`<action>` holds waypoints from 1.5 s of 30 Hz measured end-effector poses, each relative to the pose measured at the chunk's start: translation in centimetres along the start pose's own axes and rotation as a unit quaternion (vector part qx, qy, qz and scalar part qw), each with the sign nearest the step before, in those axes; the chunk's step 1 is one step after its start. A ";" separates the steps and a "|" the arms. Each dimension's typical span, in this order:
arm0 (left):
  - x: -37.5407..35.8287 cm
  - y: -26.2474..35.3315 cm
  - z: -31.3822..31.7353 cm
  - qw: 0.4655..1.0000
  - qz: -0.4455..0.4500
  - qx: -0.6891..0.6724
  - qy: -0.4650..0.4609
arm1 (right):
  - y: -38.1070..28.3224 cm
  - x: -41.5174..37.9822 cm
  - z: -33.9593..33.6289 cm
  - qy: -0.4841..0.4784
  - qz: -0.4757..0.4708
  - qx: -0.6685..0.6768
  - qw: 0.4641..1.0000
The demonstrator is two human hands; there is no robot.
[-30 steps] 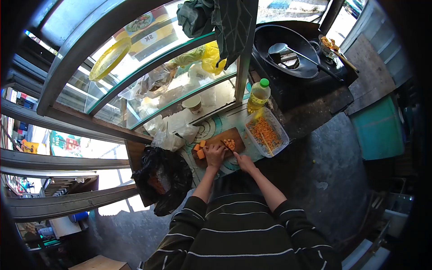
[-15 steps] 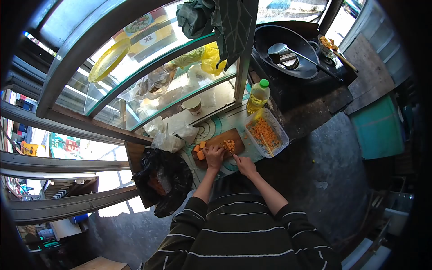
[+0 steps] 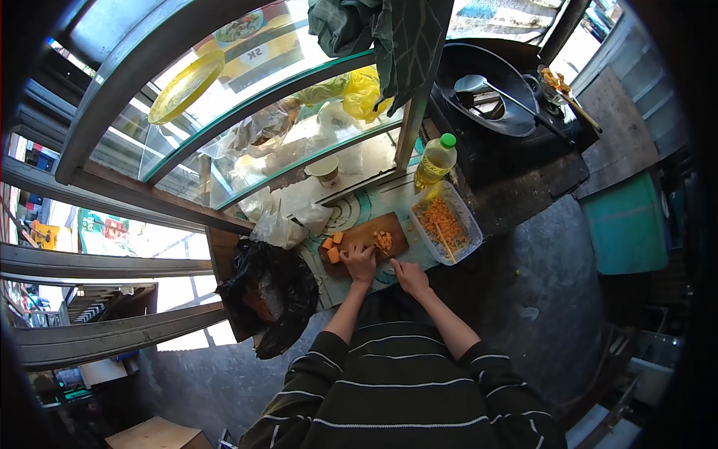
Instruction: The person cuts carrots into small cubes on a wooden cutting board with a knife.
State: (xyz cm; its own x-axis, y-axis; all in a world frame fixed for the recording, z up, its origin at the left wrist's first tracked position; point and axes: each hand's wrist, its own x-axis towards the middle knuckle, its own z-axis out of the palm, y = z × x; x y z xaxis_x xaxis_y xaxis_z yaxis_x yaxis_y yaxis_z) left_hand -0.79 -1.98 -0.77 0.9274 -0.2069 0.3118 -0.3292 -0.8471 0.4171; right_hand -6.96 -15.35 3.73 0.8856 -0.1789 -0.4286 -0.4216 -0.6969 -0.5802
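Note:
On a brown wooden cutting board (image 3: 389, 221), larger orange vegetable chunks (image 3: 333, 255) lie at the left and a small pile of diced orange pieces (image 3: 382, 240) at the right. My left hand (image 3: 360, 264) presses down on the board between them, fingers bent over something they mostly hide. Just right of it, my right hand (image 3: 410, 277) is closed around the handle of a knife (image 3: 385, 253), whose thin blade points toward the left fingers. Right of the board stands a clear plastic container (image 3: 472, 241) of shredded orange food, with a light-coloured stick in it.
An oil bottle (image 3: 435, 162) with a green cap stands behind the container. Beyond it, a black wok (image 3: 456, 67) holds a ladle (image 3: 508, 97). A black plastic bag (image 3: 288, 288) sits left of the board, below a glass display case (image 3: 269, 168).
The whole view has shifted slightly as the head moved. Both hands stay at the board, with the knife still in my right hand and little visible change in the pieces.

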 end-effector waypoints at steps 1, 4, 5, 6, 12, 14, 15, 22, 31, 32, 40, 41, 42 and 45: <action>-0.1 0.2 -0.1 1.000 -0.021 -0.002 0.004 | 0.1 0.0 0.1 0.001 -0.005 -0.003 1.000; -0.3 0.4 -0.2 0.999 -0.038 -0.001 0.002 | 0.0 0.0 0.0 -0.004 -0.005 -0.006 1.000; -0.2 0.5 -0.2 0.999 -0.039 -0.002 0.001 | -0.1 0.0 -0.1 -0.004 -0.005 -0.006 1.000; -0.2 0.4 -0.2 0.999 -0.036 0.001 0.005 | -0.2 0.0 -0.2 -0.005 0.002 -0.011 1.000; -0.1 0.3 -0.1 0.999 -0.027 0.001 0.016 | -0.3 -0.1 0.1 0.010 0.006 -0.027 1.000; -0.1 0.3 -0.1 1.000 -0.026 0.000 0.015 | -0.3 0.0 0.2 0.012 0.009 -0.028 0.999; -0.1 0.3 -0.1 1.000 -0.022 -0.001 0.017 | -0.4 -0.1 0.1 0.010 0.013 -0.031 0.999; 0.0 0.3 -0.4 1.000 0.001 0.008 0.021 | -0.6 -0.2 0.1 0.012 0.015 -0.039 0.999; 0.1 0.0 -0.1 0.999 0.028 0.005 0.023 | -0.8 -0.1 0.2 -0.001 0.032 -0.069 0.997; 0.1 0.0 -0.1 0.999 0.028 0.005 0.023 | -0.8 0.0 0.3 -0.002 0.032 -0.069 0.997; 0.2 0.2 -0.3 0.999 0.030 0.000 0.027 | -0.9 0.8 0.6 -0.011 0.045 -0.046 0.998; 0.3 0.3 -0.3 0.999 0.031 0.000 0.029 | -0.8 0.8 0.6 -0.010 0.043 -0.046 0.998; 0.4 0.4 -0.3 0.999 0.019 0.010 0.025 | -0.6 0.9 0.7 -0.011 0.039 -0.028 0.999; 1.1 0.3 -0.8 0.999 -0.011 0.029 0.017 | 0.2 0.7 1.1 -0.013 0.037 0.010 0.999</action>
State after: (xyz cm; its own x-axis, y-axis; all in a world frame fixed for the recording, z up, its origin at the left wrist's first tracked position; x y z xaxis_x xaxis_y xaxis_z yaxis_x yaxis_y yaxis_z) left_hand 0.03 -2.07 0.34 0.9274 -0.1721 0.3321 -0.2969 -0.8789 0.3734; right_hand -6.65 -14.86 2.57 0.8467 -0.2103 -0.4887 -0.4895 -0.6680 -0.5606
